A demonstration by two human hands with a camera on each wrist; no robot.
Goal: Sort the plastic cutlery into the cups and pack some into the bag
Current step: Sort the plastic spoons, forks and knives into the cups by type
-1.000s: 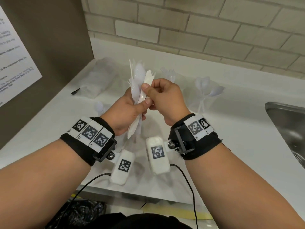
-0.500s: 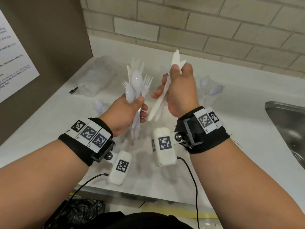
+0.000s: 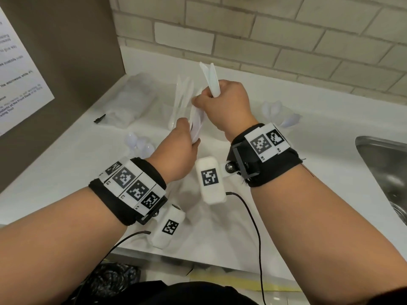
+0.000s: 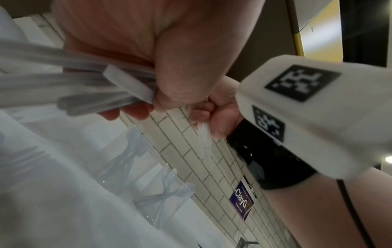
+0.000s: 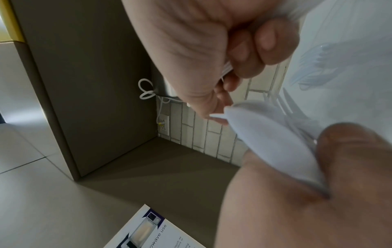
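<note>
Two hands meet above the white desk [image 3: 275, 194]: right hand [image 3: 224, 104] fists white plastic knives [image 3: 211, 80] (apparently already sorted), left hand [image 3: 178, 150] at seven o'clock grips mixed white plastic cutlery [image 3: 196, 124].

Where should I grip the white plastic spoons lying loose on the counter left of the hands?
Take the white plastic spoons by their handles, not the bowls. The rounded bowls point toward the left and look slippery; the handles run under the left hand, so come from above once that hand clears.
</note>
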